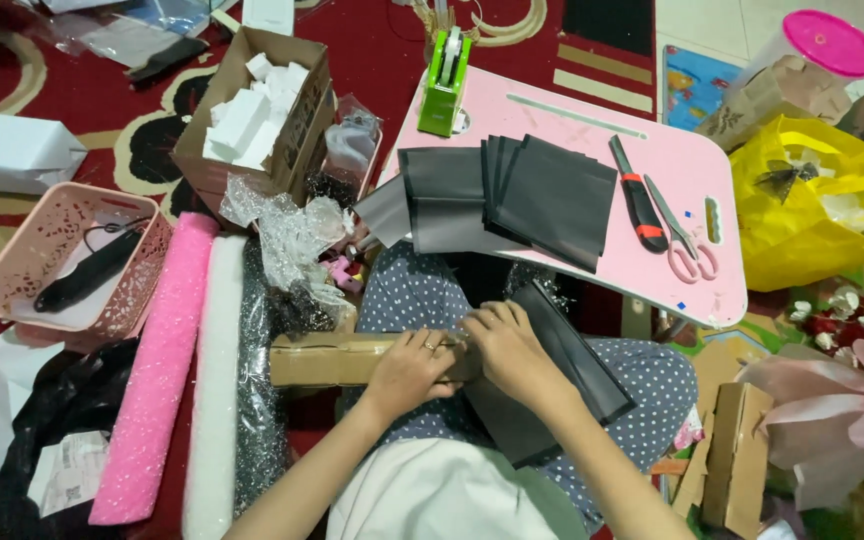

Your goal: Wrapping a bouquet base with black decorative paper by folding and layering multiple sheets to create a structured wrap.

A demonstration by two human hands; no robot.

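Low in the middle of the frame, the left hand (407,372) lies palm down with fingers curled over the right end of a long, flat brown cardboard box (337,359) resting across the lap. The right hand (512,350) presses just beside it, fingers bent onto a dark grey sheet (562,380) draped over the knee. More grey sheets (512,195) lie on the pink desk (572,130) above.
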